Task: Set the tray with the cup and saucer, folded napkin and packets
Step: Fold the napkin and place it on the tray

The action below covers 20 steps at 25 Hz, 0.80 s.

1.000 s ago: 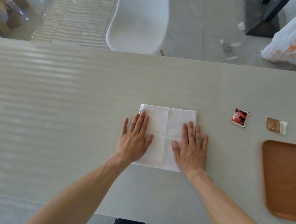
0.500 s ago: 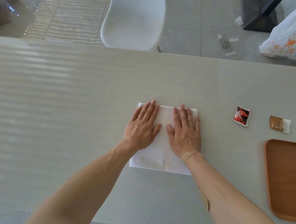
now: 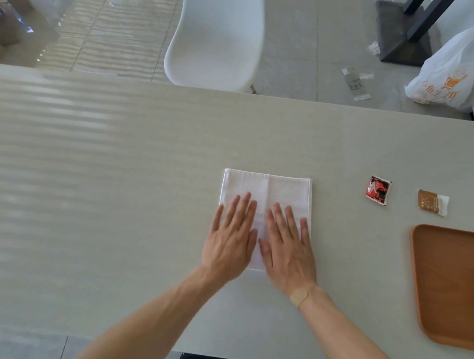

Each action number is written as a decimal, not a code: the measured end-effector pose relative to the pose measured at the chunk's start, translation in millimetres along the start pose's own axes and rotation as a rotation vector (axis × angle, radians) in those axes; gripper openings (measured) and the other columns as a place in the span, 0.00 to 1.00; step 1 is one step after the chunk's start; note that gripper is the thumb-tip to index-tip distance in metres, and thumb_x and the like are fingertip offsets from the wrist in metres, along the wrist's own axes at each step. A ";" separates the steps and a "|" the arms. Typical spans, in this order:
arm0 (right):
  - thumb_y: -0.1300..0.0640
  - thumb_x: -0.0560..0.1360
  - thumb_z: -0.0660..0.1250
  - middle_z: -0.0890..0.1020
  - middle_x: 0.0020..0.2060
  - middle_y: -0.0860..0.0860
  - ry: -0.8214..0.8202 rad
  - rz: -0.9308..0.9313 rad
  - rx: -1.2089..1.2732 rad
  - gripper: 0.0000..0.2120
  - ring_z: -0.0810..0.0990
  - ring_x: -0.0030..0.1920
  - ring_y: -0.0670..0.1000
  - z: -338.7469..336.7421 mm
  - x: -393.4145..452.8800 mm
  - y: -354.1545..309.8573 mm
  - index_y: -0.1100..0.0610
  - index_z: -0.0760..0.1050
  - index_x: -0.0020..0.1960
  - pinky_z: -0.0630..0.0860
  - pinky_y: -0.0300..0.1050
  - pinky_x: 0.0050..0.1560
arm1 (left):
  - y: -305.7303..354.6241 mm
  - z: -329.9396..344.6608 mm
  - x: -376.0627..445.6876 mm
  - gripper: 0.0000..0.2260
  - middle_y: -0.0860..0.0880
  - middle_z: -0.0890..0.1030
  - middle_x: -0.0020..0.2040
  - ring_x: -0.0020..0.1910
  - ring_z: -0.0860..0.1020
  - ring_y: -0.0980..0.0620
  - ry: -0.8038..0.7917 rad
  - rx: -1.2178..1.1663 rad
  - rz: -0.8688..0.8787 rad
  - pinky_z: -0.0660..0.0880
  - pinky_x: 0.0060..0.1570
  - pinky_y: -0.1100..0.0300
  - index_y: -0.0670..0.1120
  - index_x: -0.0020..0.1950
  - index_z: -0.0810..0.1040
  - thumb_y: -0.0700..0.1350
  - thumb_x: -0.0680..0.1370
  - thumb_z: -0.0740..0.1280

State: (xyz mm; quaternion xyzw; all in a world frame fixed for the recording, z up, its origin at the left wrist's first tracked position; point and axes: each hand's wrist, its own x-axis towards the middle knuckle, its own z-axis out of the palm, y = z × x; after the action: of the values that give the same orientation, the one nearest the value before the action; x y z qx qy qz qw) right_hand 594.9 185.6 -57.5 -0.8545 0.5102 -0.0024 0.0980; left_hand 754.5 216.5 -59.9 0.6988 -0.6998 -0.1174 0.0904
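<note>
Both hands lie flat, palms down and fingers spread, gripping nothing: the left hand (image 3: 230, 242) and right hand (image 3: 287, 250) press side by side on the white folded napkin (image 3: 267, 194). Right of them lie a red packet (image 3: 377, 190), a brown packet (image 3: 432, 202) and the wooden tray (image 3: 447, 286), all untouched.

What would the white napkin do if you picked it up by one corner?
The white napkin would probably flop and hang down, since it lies thin and flat on the table. Its fold may fall open: both hands are pressing it flat. It looks light, likely easy to lift.
</note>
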 end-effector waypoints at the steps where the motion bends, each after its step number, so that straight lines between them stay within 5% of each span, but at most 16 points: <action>1: 0.46 0.82 0.45 0.53 0.79 0.53 -0.017 0.008 -0.014 0.28 0.48 0.79 0.55 5.9 -7.8 -6.8 0.56 0.52 0.78 0.49 0.60 0.76 | 7.9 5.8 -9.2 0.25 0.46 0.53 0.81 0.79 0.50 0.47 -0.020 0.009 0.043 0.53 0.76 0.43 0.43 0.79 0.56 0.50 0.83 0.49; 12: 0.39 0.78 0.45 0.50 0.79 0.50 -0.083 0.266 0.003 0.34 0.50 0.78 0.56 7.5 -33.5 23.1 0.55 0.47 0.79 0.48 0.60 0.76 | -44.1 1.5 -38.3 0.28 0.47 0.55 0.80 0.79 0.54 0.48 -0.083 0.102 0.015 0.49 0.74 0.41 0.44 0.79 0.56 0.56 0.82 0.49; 15: 0.41 0.78 0.50 0.64 0.76 0.53 -0.024 0.216 -0.033 0.32 0.65 0.73 0.60 -3.0 -27.2 27.6 0.56 0.60 0.76 0.59 0.61 0.72 | -55.5 -9.2 -28.7 0.25 0.46 0.67 0.76 0.73 0.67 0.46 -0.032 0.129 0.118 0.57 0.71 0.39 0.45 0.75 0.66 0.55 0.81 0.55; 17: 0.43 0.77 0.56 0.77 0.63 0.54 0.060 0.176 -0.020 0.23 0.76 0.58 0.61 -18.4 -5.8 37.3 0.55 0.74 0.65 0.70 0.58 0.58 | -66.0 -26.2 -2.9 0.17 0.46 0.78 0.64 0.58 0.78 0.43 0.015 0.086 0.192 0.67 0.61 0.41 0.48 0.65 0.77 0.52 0.79 0.61; 18: 0.45 0.76 0.59 0.78 0.58 0.53 0.089 0.178 -0.005 0.19 0.77 0.53 0.60 -27.2 10.8 43.3 0.55 0.75 0.60 0.71 0.55 0.53 | -68.7 -36.1 15.1 0.12 0.46 0.80 0.58 0.53 0.79 0.42 0.009 0.035 0.192 0.70 0.56 0.44 0.48 0.60 0.79 0.49 0.78 0.65; 20: 0.47 0.75 0.64 0.75 0.62 0.55 0.022 0.190 0.050 0.20 0.74 0.59 0.60 -47.7 49.7 54.7 0.55 0.73 0.64 0.71 0.55 0.55 | -67.7 -55.4 54.5 0.11 0.46 0.79 0.54 0.52 0.78 0.42 -0.078 -0.076 0.100 0.74 0.50 0.49 0.47 0.57 0.79 0.48 0.77 0.69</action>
State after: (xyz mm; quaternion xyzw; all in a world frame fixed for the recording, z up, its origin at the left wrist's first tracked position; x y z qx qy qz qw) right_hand 566.1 109.2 -24.7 -0.7994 0.5897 -0.0154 0.1136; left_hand 835.0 160.2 -28.6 0.6540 -0.7319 -0.1663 0.0952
